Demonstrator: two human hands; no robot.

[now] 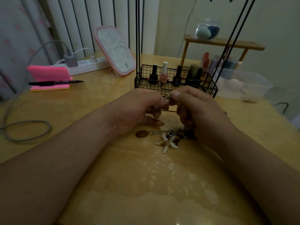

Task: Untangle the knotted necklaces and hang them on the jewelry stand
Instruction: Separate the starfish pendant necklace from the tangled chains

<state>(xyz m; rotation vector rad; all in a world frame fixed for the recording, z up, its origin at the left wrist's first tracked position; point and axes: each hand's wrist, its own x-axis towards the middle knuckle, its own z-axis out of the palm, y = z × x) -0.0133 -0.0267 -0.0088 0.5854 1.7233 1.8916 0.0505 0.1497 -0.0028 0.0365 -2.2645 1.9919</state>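
At frame centre, my left hand (138, 109) and right hand (198, 109) each pinch the silver chain of the knotted necklaces (167, 97) between thumb and fingertips, just in front of the black wire jewelry stand (140, 82). The tangle trails down to the wooden table (113, 184), where a white starfish pendant (167, 143) and a brown oval pendant (142, 133) lie. Nail polish bottles (163, 73) stand in the stand's basket.

Pink notepad (48, 75), blk wire basket (141, 82), white starfish pendant (167, 142), brown bead (142, 133).
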